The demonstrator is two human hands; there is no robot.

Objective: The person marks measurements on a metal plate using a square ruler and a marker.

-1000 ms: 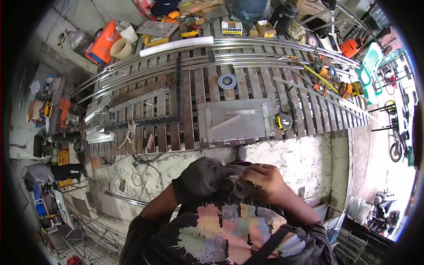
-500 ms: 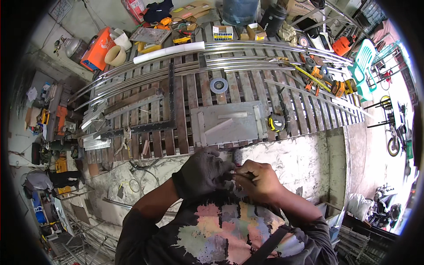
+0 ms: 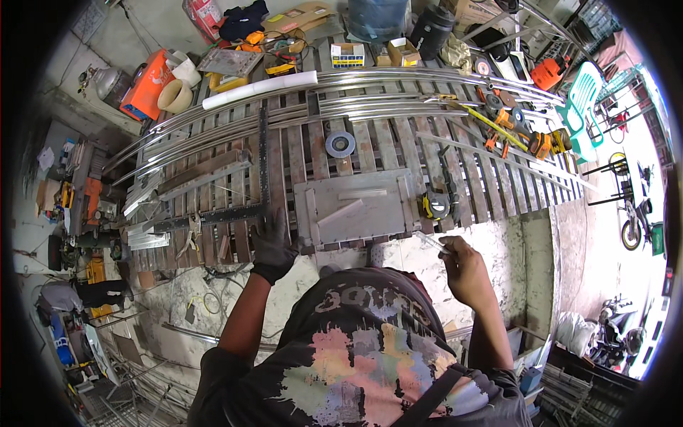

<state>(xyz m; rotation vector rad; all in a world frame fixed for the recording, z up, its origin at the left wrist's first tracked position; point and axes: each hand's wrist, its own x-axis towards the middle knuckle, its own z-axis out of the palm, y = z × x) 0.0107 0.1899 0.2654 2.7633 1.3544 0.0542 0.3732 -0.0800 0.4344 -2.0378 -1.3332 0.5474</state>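
Note:
My left hand (image 3: pixel 274 247), in a dark grey glove, rests with fingers stretched out at the near edge of the slatted metal bench (image 3: pixel 287 156). Close to its fingertips is the corner of a black steel square (image 3: pixel 265 164). A flat grey metal plate (image 3: pixel 370 222) with a few narrow metal strips (image 3: pixel 363 193) on it lies to its right. My bare right hand (image 3: pixel 466 269) is off the bench's front edge, fingers pinching a slim whitish stick (image 3: pixel 430 241) whose kind I cannot make out. Its tip points toward the plate's near right corner. A yellow and black tape measure (image 3: pixel 435 205) sits just beyond.
Long shiny metal tubes (image 3: pixel 384 80) run across the bench's far side, with a white roll (image 3: pixel 260 90) on them. A grinding disc (image 3: pixel 340 144) lies mid-bench. Orange power tools (image 3: pixel 542 146) stand at the right, locking pliers (image 3: pixel 191 235) at the left. A green chair (image 3: pixel 585 107) is beyond.
My hands were together in front of my chest and are now apart. The left has gone to the bench edge; the right has moved rightward, the whitish stick now showing.

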